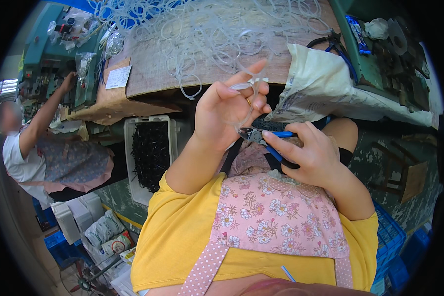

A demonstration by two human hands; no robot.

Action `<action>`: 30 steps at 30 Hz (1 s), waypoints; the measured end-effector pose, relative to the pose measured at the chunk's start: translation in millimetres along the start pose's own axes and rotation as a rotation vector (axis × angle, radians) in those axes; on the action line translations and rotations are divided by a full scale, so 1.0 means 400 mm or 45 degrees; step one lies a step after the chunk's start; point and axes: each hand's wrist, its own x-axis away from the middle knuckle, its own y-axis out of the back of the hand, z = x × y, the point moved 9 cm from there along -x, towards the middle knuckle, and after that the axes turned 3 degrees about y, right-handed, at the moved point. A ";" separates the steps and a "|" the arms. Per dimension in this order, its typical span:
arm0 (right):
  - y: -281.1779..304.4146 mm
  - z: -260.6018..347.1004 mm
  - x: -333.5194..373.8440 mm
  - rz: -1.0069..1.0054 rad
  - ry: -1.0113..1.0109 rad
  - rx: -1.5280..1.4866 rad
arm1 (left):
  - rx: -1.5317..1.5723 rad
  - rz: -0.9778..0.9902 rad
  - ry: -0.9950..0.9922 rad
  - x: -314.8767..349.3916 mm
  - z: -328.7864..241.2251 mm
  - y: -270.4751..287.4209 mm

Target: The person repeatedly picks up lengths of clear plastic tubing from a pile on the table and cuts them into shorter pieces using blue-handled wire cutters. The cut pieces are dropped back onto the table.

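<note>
My left hand [227,106] is closed, pinching a looped, clear plastic strand [245,87] between its fingers, in front of the bench edge. Part of the strand hangs below the fingers. In my right hand [308,152] is a pair of cutting pliers [277,134] with blue handles. Their jaws point left and sit at the lower part of the strand, close to my left palm; whether they are closed on it I cannot tell. Beyond my hands, a tangled heap of similar clear strands [217,37] covers much of the bench top [150,64].
Dark-handled pliers [334,43] lie beside a white sack [313,81] draped over the bench's right edge. Green machines flank the bench. A white crate [128,148] of black pieces stands at my left. Further left, a co-worker [49,153] reaches toward a machine. A wooden stool [412,180] stands right.
</note>
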 end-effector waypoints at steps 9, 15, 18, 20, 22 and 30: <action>0.019 -0.024 0.005 -0.049 -0.080 -0.423 | 0.273 0.072 0.062 -0.018 0.016 0.010; -0.009 -0.025 0.009 0.178 -0.139 -0.390 | 0.127 0.069 0.002 -0.008 0.024 0.043; -0.019 -0.039 0.024 0.162 -0.304 -1.135 | -0.598 -0.011 -0.564 0.021 -0.019 0.060; -0.031 -0.033 0.030 0.105 -0.380 -1.805 | -1.899 -0.171 -1.206 0.064 -0.036 -0.006; -0.037 -0.022 0.028 0.084 -0.368 -2.252 | -1.941 -0.134 -1.376 0.082 -0.015 -0.023; 0.042 -0.043 0.024 -0.181 -0.301 -0.378 | -0.078 -0.201 -0.655 -0.004 -0.048 0.057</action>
